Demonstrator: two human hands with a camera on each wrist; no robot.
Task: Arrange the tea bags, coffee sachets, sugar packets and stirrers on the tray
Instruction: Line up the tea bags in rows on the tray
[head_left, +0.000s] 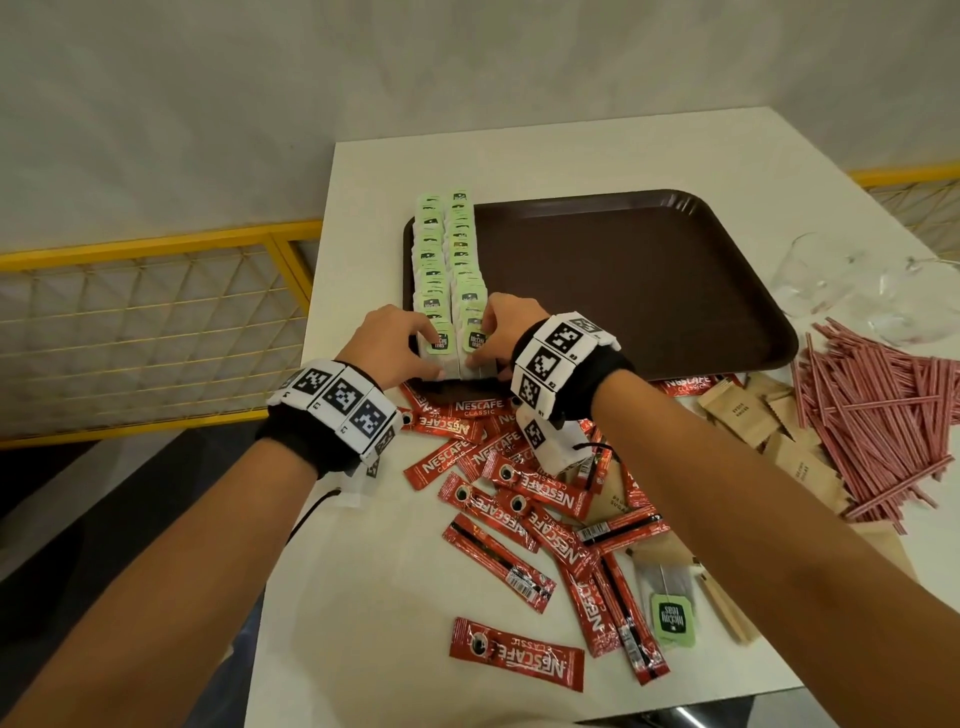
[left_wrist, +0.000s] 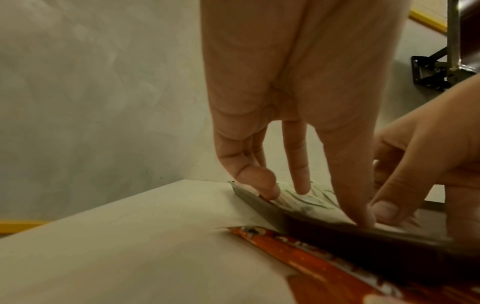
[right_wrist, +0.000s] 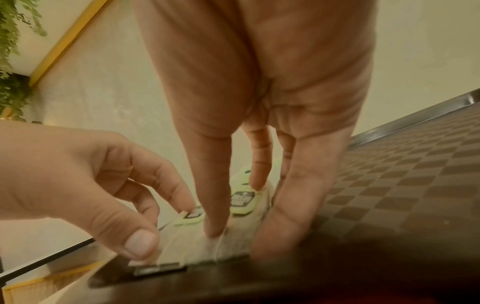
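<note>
Two rows of tea bags (head_left: 449, 249) with green tags lie along the left side of the brown tray (head_left: 623, 280). My left hand (head_left: 415, 343) and right hand (head_left: 491, 338) meet at the near end of these rows, one hand on each row. In the left wrist view, straight left fingers (left_wrist: 298, 164) touch the tea bags (left_wrist: 311, 199) from above. My right thumb (right_wrist: 215, 195) presses the nearest tea bag (right_wrist: 192, 246), with the other fingers along its right side. Red coffee sachets (head_left: 519, 483), brown sugar packets (head_left: 748, 410) and striped stirrers (head_left: 878, 415) lie loose on the white table.
One loose tea bag (head_left: 670, 603) lies among the sachets near the front. Clear glasses (head_left: 815, 275) stand right of the tray. The tray's middle and right part is bare. A yellow railing (head_left: 156, 249) runs beyond the table's left edge.
</note>
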